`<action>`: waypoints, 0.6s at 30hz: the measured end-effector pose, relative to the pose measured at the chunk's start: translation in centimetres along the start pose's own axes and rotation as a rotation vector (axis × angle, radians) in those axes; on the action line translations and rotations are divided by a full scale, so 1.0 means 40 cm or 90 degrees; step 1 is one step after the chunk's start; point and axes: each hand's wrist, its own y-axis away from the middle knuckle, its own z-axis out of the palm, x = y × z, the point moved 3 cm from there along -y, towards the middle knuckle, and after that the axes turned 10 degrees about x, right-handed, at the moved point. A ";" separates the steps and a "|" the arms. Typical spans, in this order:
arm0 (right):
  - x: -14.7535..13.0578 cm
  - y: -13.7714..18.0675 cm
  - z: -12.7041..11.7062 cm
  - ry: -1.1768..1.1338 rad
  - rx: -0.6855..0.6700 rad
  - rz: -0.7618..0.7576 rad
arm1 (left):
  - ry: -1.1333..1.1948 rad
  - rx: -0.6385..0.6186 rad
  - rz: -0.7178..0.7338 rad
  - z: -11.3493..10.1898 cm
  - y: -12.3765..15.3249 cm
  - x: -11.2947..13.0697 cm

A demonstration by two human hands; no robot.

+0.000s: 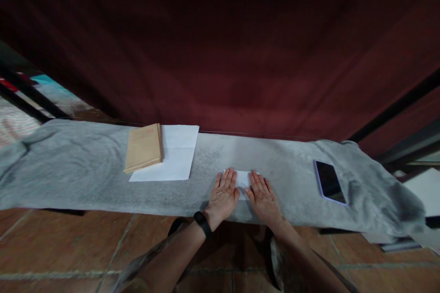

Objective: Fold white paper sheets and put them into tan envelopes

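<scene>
A small folded sheet of white paper lies flat on the grey cloth, partly hidden under both hands. My left hand, with a black band at the wrist, presses on its left side, fingers stretched out. On its right side rests my right hand, also flat with the fingers extended. The thumbs point toward each other over the paper, with a gap between them.
Grey cloth covers a long narrow surface. To the left, brown envelopes overlap larger white paper. A phone in a purple case lies at right. Behind hangs a dark red curtain; below is a tiled floor.
</scene>
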 end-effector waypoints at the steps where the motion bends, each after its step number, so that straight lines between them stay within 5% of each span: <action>1: 0.006 0.002 -0.002 -0.003 -0.004 0.004 | -0.004 -0.006 -0.008 -0.003 0.000 -0.008; 18: 0.115 -0.106 0.000 -0.148 -0.042 0.087 | -0.056 -0.054 -0.007 -0.043 -0.019 0.010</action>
